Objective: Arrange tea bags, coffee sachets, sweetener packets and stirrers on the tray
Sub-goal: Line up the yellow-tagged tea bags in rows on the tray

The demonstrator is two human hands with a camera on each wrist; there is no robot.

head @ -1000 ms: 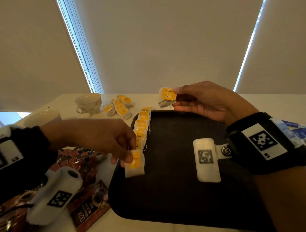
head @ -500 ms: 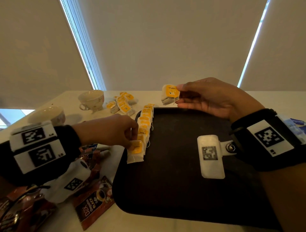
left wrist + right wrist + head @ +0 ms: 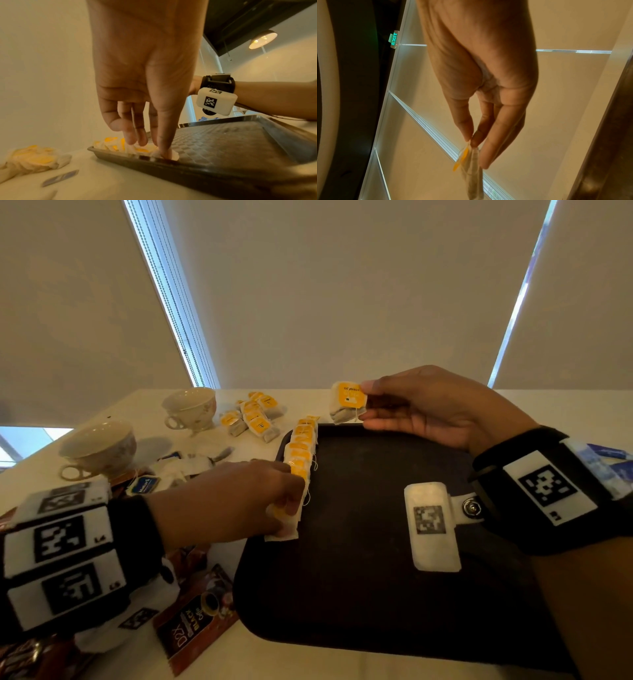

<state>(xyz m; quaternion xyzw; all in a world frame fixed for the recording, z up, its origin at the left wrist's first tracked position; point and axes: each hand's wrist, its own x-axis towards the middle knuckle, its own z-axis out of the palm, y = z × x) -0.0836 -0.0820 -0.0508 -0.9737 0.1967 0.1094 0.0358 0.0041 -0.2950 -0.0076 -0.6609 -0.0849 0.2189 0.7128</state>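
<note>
A black tray [image 3: 359, 577] lies in front of me, with a row of yellow-tagged tea bags [image 3: 301, 446] along its left edge. My left hand [image 3: 289, 510] pinches one tea bag [image 3: 284, 534] at the near end of that row. In the left wrist view, thumb and fingers [image 3: 164, 152] press it down onto the tray [image 3: 223, 142] just inside the rim. My right hand [image 3: 364, 402] hovers over the tray's far edge and pinches another tea bag [image 3: 347, 402] between thumb and forefinger. That tea bag [image 3: 471, 169] hangs free in the right wrist view.
A loose pile of tea bags [image 3: 253, 419] lies beyond the tray's far left corner. Two teacups [image 3: 190, 409] [image 3: 97, 448] stand at the left. Coffee sachets [image 3: 198, 631] lie left of the tray, under my left wrist. Blue packets [image 3: 609, 460] show at the right edge.
My left hand has carried its tea bag away from me, up against the near end of the row, and lowered it onto the tray. The right hand has held its tea bag almost still.
</note>
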